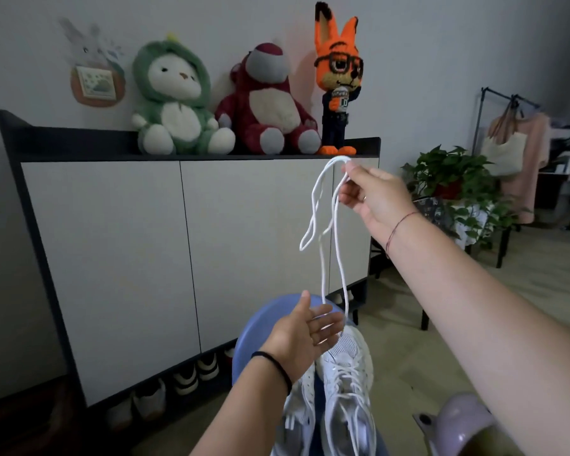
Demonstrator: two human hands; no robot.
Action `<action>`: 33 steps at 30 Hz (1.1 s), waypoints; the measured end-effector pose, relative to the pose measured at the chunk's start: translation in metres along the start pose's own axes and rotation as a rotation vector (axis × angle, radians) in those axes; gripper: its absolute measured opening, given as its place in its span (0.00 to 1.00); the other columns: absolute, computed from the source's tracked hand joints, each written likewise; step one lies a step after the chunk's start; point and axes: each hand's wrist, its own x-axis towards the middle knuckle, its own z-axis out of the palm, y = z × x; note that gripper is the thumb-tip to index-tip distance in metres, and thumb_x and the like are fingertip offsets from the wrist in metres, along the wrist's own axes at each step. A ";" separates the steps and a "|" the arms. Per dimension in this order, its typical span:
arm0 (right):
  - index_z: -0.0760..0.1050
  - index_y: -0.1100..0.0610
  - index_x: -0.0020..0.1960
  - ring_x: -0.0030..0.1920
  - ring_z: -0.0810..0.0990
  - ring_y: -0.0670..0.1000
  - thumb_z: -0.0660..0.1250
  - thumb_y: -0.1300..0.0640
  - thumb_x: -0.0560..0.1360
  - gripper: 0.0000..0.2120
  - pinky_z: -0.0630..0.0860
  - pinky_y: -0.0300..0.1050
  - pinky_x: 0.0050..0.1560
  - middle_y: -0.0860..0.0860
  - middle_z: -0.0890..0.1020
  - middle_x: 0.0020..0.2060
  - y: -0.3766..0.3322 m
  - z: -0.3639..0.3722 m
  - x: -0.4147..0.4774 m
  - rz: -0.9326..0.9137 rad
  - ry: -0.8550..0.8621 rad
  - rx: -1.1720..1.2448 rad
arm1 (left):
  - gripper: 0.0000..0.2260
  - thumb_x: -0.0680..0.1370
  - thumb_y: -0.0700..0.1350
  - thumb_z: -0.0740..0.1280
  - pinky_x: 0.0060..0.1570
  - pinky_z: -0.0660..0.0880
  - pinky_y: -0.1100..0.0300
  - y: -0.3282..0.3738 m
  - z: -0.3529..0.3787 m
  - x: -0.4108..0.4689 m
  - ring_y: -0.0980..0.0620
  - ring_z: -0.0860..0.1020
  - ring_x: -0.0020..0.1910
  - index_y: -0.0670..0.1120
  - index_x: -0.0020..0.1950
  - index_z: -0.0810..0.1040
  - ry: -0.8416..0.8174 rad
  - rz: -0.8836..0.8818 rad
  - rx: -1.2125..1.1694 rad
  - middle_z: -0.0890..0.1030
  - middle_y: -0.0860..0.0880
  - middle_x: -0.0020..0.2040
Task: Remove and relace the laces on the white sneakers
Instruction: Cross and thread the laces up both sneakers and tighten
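Here we pinch the white shoelace [336, 158] high in our right hand [372, 195] (its strands hang to a white sneaker [346, 383]). Our left hand [305, 337] is open below, fingers straight.

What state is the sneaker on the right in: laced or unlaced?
Laced: white laces criss-cross the sneaker's tongue; the right hand pinches a hanging lace.

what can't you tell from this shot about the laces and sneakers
- Head view: where the thin white lace pinched by the right hand ends below; the open left hand covers it.
- White mesh sneakers: heels cut off by the bottom edge.
- Dark shoes under the white-doored cabinet: too dim to identify.
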 end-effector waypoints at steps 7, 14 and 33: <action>0.77 0.60 0.39 0.27 0.74 0.45 0.66 0.62 0.77 0.08 0.75 0.36 0.30 0.50 0.76 0.27 0.046 -0.032 -0.059 0.188 0.066 0.055 | 0.18 0.77 0.60 0.61 0.53 0.75 0.61 -0.041 0.018 -0.023 0.54 0.79 0.56 0.51 0.59 0.79 -0.050 0.232 0.228 0.82 0.53 0.56; 0.76 0.61 0.40 0.22 0.73 0.43 0.66 0.64 0.77 0.07 0.74 0.34 0.26 0.48 0.75 0.22 0.104 -0.068 -0.098 0.331 0.247 0.126 | 0.08 0.80 0.43 0.65 0.41 0.76 0.65 -0.089 -0.012 -0.028 0.55 0.77 0.35 0.41 0.50 0.82 0.084 0.213 0.200 0.80 0.51 0.33; 0.72 0.53 0.65 0.58 0.78 0.51 0.67 0.51 0.75 0.19 0.74 0.50 0.62 0.47 0.76 0.60 0.222 -0.088 -0.151 0.266 -0.008 -0.841 | 0.11 0.81 0.43 0.64 0.26 0.64 0.69 -0.091 -0.079 0.010 0.59 0.66 0.23 0.37 0.47 0.82 0.380 0.248 0.613 0.72 0.52 0.27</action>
